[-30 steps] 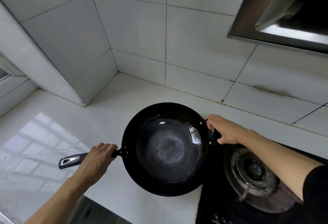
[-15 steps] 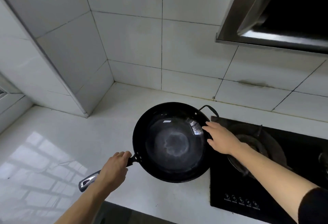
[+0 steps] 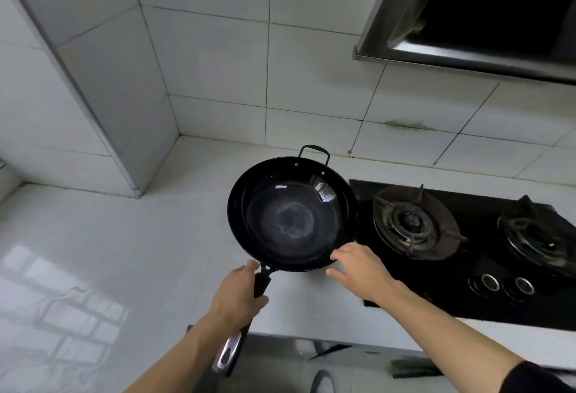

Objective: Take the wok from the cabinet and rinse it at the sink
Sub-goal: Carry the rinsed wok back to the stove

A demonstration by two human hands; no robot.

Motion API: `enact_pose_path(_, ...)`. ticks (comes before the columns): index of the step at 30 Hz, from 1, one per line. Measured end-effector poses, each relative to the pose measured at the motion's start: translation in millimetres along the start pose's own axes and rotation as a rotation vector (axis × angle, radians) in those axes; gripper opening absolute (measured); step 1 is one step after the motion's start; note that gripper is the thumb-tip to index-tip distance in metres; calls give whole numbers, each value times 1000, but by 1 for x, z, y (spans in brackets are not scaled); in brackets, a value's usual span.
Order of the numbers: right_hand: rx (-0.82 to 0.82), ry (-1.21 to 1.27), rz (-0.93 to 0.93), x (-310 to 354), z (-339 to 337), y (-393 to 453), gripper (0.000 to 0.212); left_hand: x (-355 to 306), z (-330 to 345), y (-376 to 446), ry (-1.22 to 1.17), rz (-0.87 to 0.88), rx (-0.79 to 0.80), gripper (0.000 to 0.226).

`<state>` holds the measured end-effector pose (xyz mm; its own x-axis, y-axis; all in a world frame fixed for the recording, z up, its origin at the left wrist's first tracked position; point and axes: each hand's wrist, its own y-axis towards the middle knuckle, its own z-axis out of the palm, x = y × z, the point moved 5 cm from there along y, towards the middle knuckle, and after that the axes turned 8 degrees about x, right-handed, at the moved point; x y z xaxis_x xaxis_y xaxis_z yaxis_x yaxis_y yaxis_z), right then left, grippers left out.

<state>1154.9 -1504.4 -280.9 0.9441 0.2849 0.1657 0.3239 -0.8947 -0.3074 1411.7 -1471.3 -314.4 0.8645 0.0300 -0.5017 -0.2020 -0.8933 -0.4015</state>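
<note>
A black wok (image 3: 293,215) with a pale ring in its bottom sits over the white counter (image 3: 124,252), just left of the stove. Its small loop handle points to the back wall. Its long black handle with a silver end (image 3: 229,352) points toward me. My left hand (image 3: 240,293) grips that long handle close to the bowl. My right hand (image 3: 358,265) is beside the wok's near right rim, fingers spread and relaxed, fingertips at the rim, holding nothing.
A black gas stove (image 3: 467,249) with two burners and two knobs lies right of the wok. A steel range hood (image 3: 467,28) hangs above it. White tiled walls close the back and left. The counter's front edge runs below my arms.
The wok has turned so that its long handle points at me. My right hand has slid from the far rim to the near right rim. The view has shifted right, showing both burners.
</note>
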Motion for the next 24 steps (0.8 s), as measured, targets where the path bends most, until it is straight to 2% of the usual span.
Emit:
enact_pose_path(2,-15,-3,14,-6,-1,-1,44,-5,6,-4,-56,-63,-28,64)
enact_pose_path(6,-2,-69,-5,-12,-3,6,41,-11,11,-9,-125,-129,-62,60)
enact_pose_path(12,-40,-174,-26,-12,0,21,31,-16,13,-7,-102,-134,-67,33)
enact_pose_path(15,-41,-257,-69,-22,4,26,40,-23,14,-4,-111,-148,-67,27)
enact_pose_path(19,-102,-289,-130,-39,-9,27,42,-42,22,0,-165,-152,-77,17)
enact_pose_path(24,-127,-270,-133,-72,-22,30,41,-75,36,11,-204,-148,-98,25)
